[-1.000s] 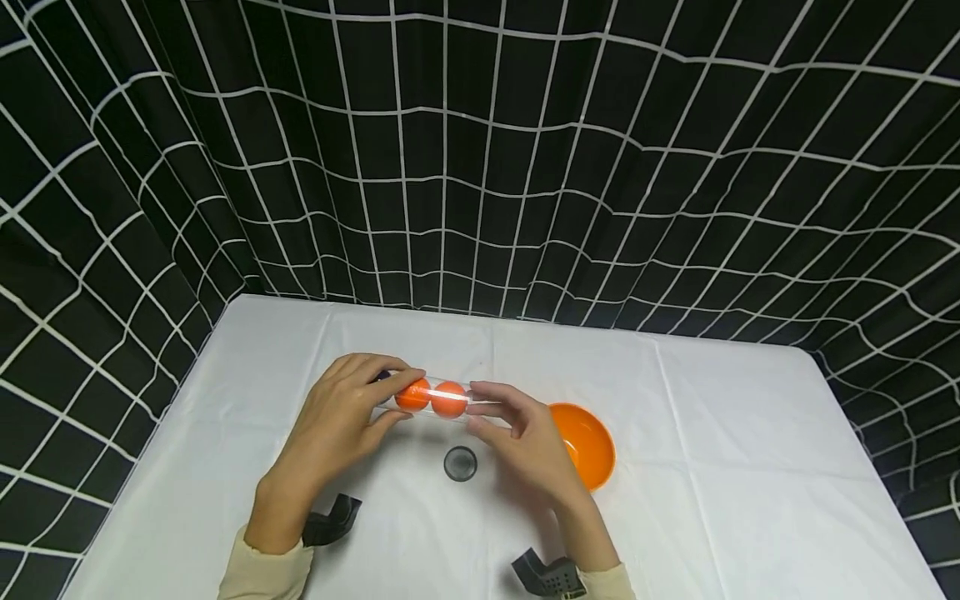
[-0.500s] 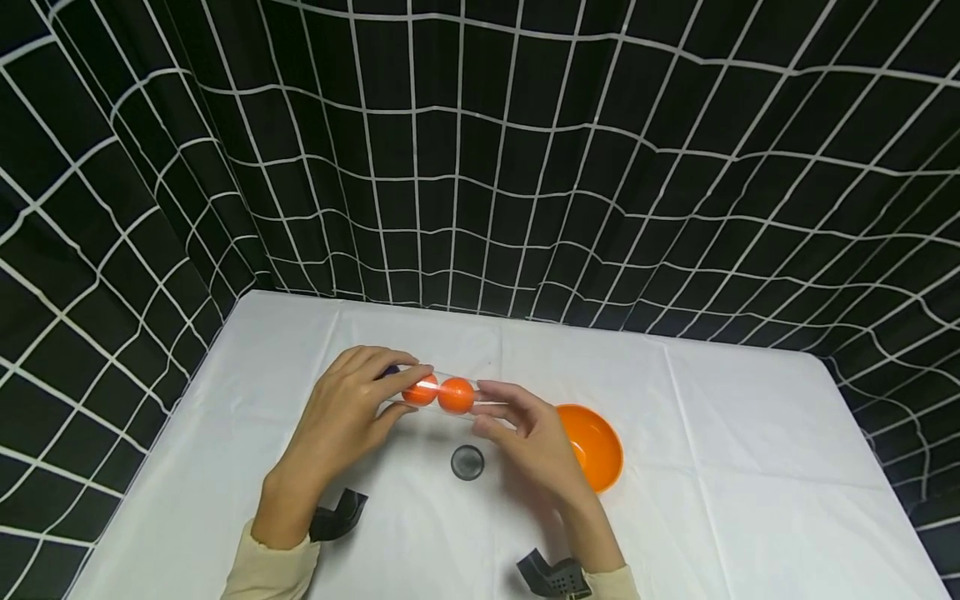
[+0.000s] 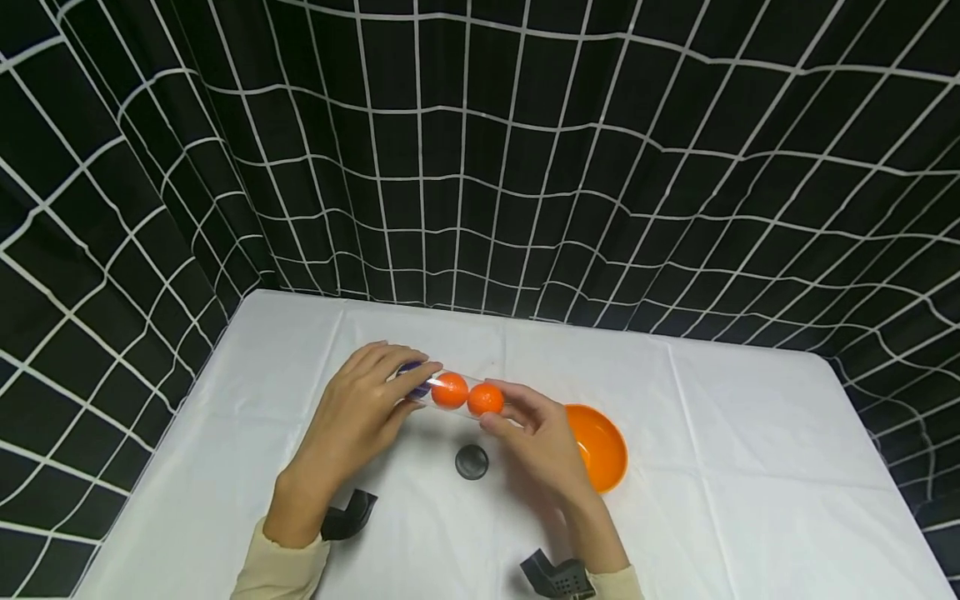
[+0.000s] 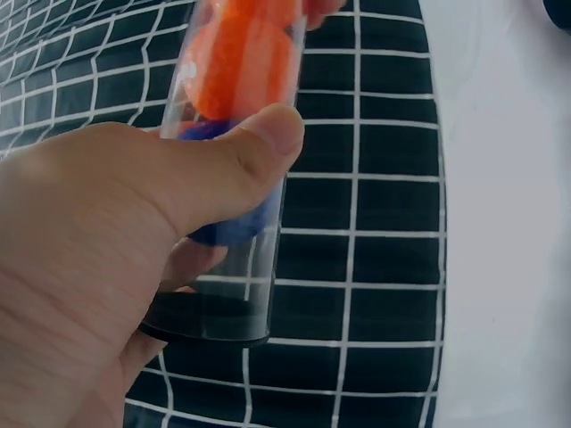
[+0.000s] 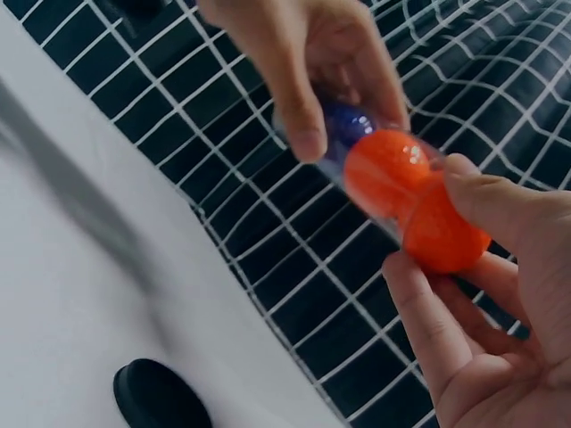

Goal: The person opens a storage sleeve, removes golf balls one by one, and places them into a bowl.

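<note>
We see at left the left hand [image 3: 352, 412] gripping the clear tube [image 4: 239, 287], its thumb on the near side; the tube is held lying over, above the white cloth [image 3: 405, 537], and runs between the two hands; in the left wrist view a dark base [image 4: 201, 317] closes its left end, with a clear stretch before the blue ball [image 5: 347, 130], which the left hand partly covers; next along inside sits the first orange ball [image 3: 449, 390]; nearer us, on the cloth and apart from the tube, lies the dark cap [image 3: 472, 462]; the second orange ball [image 3: 486, 400] is at the tube's right end, and we cannot tell whether it is wholly inside; the right hand [image 3: 546, 442] pinches that end between thumb and fingers; rightmost stands the orange bowl [image 3: 611, 446], partly hidden by the right hand.
</note>
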`<state>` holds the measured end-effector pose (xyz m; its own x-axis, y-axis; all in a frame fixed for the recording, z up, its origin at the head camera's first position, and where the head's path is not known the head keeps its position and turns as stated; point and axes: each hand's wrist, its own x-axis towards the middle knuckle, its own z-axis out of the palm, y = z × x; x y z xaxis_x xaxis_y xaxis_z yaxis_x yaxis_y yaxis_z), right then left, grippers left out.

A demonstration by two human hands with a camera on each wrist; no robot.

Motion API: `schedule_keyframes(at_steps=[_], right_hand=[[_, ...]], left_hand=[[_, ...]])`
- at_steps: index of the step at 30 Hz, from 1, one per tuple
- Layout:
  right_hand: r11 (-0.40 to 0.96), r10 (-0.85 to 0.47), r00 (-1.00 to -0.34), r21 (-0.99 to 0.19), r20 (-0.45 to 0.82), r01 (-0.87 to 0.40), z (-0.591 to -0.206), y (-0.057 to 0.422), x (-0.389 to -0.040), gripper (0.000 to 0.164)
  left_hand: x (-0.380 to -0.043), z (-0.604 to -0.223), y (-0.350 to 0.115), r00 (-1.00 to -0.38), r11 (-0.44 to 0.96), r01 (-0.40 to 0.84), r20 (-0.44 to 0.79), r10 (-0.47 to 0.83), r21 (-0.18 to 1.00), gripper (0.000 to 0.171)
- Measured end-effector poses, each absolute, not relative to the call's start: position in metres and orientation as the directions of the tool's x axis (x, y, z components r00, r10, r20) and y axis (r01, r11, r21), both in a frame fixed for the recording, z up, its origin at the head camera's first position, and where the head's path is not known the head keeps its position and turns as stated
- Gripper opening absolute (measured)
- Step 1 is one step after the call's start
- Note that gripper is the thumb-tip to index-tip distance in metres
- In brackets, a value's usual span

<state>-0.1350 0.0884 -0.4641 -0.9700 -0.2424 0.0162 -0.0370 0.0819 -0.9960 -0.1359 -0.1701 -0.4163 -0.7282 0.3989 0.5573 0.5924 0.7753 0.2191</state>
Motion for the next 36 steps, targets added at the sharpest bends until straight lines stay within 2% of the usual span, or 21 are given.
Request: schedule_keyframes(at_steps=[6,9,16,20,28,36], right_hand=[[0.1,-0.19,-0.98,-0.992,0.051,-0.071,-0.458,0.09,-0.135,0.048],[0.079,-0.18,-0.981,-0.993,0.073,-0.089,-0.454,0.09,-0.136,0.047],[0.05,-0.111,-0.993,-0.998,0.037,-0.043,-0.438,0.101,-0.13,0.046],[0.081,-0.055,-0.998,-0.996,0.043,-0.048,-0.427,0.114,-0.124,0.047],[0.179,-0.057,-0.998,-0.983,0.039,-0.049,-0.425,0.131,-0.12,0.043],[0.231,-0.079,-0.995,-0.97,0.055,-0.072,-0.424,0.146,-0.115,0.045]], left_hand=[[-0.137,-0.416,-0.175,-0.782,0.771,0.562,0.495,0.379,0.298,0.048],[-0.139,-0.416,-0.176,-0.784,0.765,0.564,0.494,0.377,0.312,0.048],[-0.141,-0.422,-0.177,-0.791,0.724,0.578,0.476,0.384,0.376,0.049],[-0.142,-0.425,-0.177,-0.804,0.713,0.569,0.457,0.38,0.41,0.048],[-0.144,-0.427,-0.177,-0.84,0.715,0.527,0.406,0.36,0.458,0.046],[-0.14,-0.423,-0.181,-0.85,0.718,0.508,0.412,0.329,0.475,0.047]])
